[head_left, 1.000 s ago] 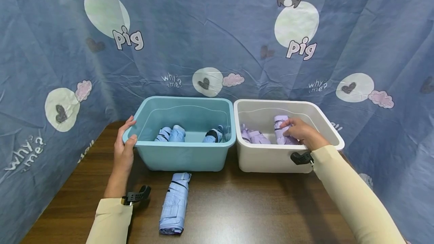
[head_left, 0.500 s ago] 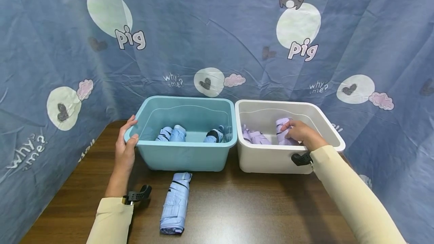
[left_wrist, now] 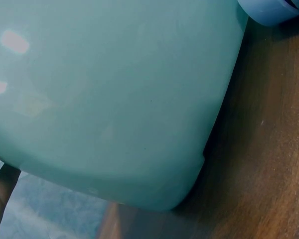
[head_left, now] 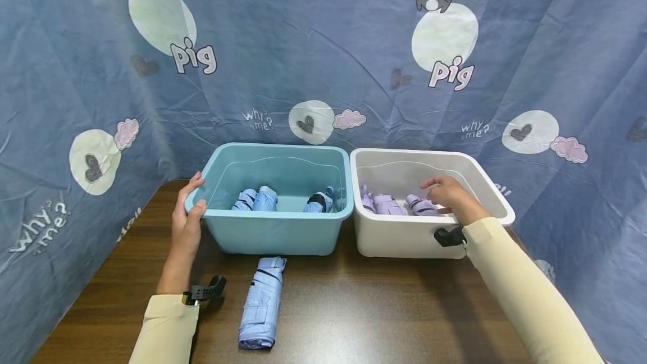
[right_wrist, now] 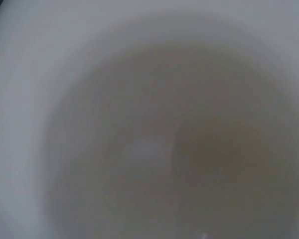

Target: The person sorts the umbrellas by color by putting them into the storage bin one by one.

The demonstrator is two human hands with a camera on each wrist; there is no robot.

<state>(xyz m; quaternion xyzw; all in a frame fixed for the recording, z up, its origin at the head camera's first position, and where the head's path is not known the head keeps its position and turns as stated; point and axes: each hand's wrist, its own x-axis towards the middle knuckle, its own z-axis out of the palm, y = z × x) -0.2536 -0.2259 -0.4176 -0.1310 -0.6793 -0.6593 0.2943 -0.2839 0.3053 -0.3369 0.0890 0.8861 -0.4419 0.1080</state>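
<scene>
My left hand [head_left: 187, 215] holds the left rim of a teal bin [head_left: 275, 235], fingers and thumb at its corner. In the left wrist view, a finger [left_wrist: 2, 191] shows past the bin's edge. Over the white bin [head_left: 404, 240], my right hand [head_left: 452, 196] hangs with nothing in it. Just below and left of its fingers, a rolled purple folding umbrella [head_left: 422, 205] lies in that bin. Only the bin's blurred pale wall [right_wrist: 139, 99] fills the right wrist view.
Two more purple rolls [head_left: 386, 205] lie at the white bin's left. Blue rolled umbrellas [head_left: 265, 199] lie in the teal bin. Another blue umbrella [head_left: 262, 302] rests on the wooden table [head_left: 379, 313] in front. A printed blue curtain [head_left: 323, 60] hangs behind the bins.
My right hand has let go of the purple umbrella, which has gone from leaning upright in its fingers to lying low in the white bin. The left hand stays on the teal rim.
</scene>
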